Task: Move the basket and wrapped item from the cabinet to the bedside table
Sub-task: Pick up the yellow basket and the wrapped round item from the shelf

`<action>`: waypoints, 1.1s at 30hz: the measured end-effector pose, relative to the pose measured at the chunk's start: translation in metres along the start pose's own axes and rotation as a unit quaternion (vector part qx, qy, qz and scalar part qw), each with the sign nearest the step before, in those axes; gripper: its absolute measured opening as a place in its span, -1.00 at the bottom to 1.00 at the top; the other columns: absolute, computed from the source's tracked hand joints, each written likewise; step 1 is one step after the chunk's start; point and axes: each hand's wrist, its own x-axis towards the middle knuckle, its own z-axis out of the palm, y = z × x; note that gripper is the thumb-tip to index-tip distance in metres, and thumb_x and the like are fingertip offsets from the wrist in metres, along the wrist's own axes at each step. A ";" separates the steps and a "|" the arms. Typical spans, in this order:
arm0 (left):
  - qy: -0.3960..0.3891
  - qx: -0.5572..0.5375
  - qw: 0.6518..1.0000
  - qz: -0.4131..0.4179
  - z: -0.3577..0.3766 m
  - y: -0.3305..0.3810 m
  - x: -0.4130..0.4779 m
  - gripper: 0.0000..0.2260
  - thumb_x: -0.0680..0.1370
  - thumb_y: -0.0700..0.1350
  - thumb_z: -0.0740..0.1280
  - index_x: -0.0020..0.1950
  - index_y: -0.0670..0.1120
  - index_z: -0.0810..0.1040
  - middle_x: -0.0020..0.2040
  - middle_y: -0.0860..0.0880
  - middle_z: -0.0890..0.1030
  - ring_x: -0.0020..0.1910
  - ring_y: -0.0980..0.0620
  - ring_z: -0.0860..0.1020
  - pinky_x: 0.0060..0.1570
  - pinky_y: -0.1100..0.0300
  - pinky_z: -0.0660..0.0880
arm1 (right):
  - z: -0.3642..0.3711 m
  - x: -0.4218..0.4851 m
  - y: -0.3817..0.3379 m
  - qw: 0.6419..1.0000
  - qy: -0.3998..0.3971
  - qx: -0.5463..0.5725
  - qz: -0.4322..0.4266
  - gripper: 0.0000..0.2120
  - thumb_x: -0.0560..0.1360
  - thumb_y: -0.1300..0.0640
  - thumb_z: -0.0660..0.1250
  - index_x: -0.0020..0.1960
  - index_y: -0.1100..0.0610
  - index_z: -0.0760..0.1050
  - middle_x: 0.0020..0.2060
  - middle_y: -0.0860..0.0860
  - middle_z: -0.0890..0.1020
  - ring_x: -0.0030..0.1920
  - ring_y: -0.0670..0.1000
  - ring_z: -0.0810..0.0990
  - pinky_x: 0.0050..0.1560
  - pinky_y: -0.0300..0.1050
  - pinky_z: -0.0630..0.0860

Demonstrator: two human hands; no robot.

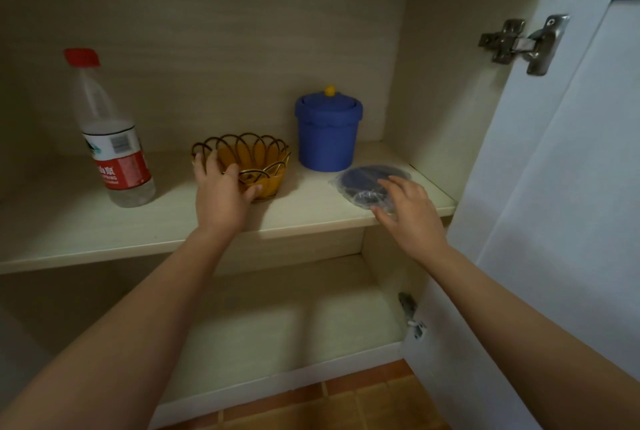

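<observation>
Our left hand (221,192) is wrapped on the near left side of the basket (249,161), fingers curled over its looped wire rim and the thumb pressed against the outside, so it is clamped on the basket. Our right hand (410,209) lies with fingers spread on the wrapped item (367,181); the fingertips touch the clear plastic at its near edge, but the fingers are apart and have not closed around it.

The basket is gold wire with an orange lining and sits on the upper shelf (304,211) of the cabinet, near the middle. The wrapped item is a flat, dark blue round thing in crinkled plastic, lying on the same shelf toward its right front corner, well apart from the basket.

Just behind the wrapped item stands a blue pot (327,133) with a lid and a small yellow knob. Far to the left on the shelf stands a clear water bottle (110,138) with a red cap and a red and white label. The white cabinet door (561,187) is swung open at the right, its metal hinge (523,43) showing. Below lies a lower shelf (277,336), and at the bottom edge an orange tiled floor (339,405).
</observation>
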 end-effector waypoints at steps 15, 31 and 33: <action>0.031 -0.064 0.991 0.116 -0.005 0.030 -0.025 -0.64 0.38 -0.08 0.46 0.01 -0.32 0.54 0.13 -0.24 0.50 0.19 -0.18 0.38 0.14 0.06 0.34 | -0.019 -0.005 0.004 0.999 0.027 0.010 -0.040 -0.57 0.48 0.09 0.33 0.30 0.22 0.40 0.24 0.19 0.48 0.25 0.19 0.40 0.22 0.09 0.34; 0.061 -0.060 0.990 0.116 -0.008 0.044 -0.045 -0.71 0.40 -0.16 0.44 0.06 -0.25 0.54 -0.04 -0.24 0.53 0.10 -0.23 0.38 0.04 -0.04 0.35 | -0.002 0.002 0.027 0.998 -0.012 0.041 0.042 -0.52 0.50 0.01 0.28 0.35 0.19 0.32 0.31 0.19 0.39 0.27 0.21 0.33 0.24 0.03 0.29; 0.060 -0.058 0.990 0.115 -0.008 0.040 -0.042 -0.72 0.40 -0.16 0.44 0.04 -0.25 0.54 -0.03 -0.24 0.53 0.10 -0.23 0.38 0.05 -0.03 0.34 | 0.004 0.006 0.025 0.997 -0.020 0.043 0.065 -0.48 0.49 -0.03 0.29 0.37 0.16 0.30 0.37 0.20 0.30 0.32 0.22 0.28 0.27 0.06 0.28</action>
